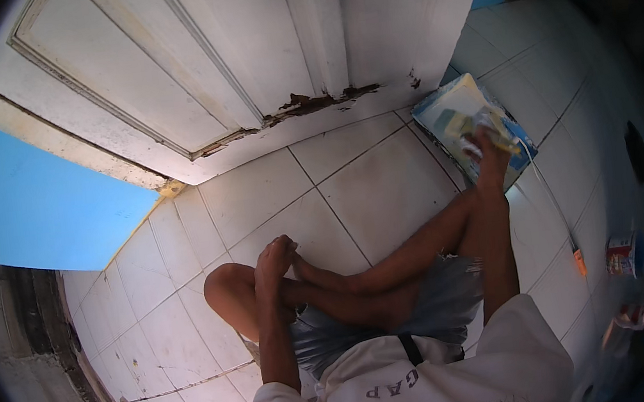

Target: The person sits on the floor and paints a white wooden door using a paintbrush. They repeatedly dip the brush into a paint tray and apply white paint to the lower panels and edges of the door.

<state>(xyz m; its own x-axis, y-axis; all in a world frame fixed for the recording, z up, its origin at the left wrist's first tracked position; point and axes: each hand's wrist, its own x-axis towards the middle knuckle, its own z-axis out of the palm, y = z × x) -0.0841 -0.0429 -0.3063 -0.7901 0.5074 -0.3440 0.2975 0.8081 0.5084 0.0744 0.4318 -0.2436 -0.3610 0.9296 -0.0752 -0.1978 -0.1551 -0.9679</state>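
My right hand [488, 145] is over a paint-smeared tray [434, 108] on the floor to the right. Its fingers close on a pale, blurred thing [469, 147] that I cannot identify. Beside it a thin white rod, apparently a paint roller's frame [545, 183], runs from the tray to an orange handle [580, 262] lying on the tiles. Yellow and blue paint marks the tray. My left hand [274, 259] rests in front of my left knee, fingers curled close to the toes of a foot [321, 274]. Its palm is hidden.
A white panelled door [247, 50] stands ahead, its bottom rail broken by rotted wood [312, 103]. To the left is a blue wall [33, 196]. Pale tiles [384, 177] cover the floor. A printed can [621, 255] and a plastic packet [634, 314] lie at the right.
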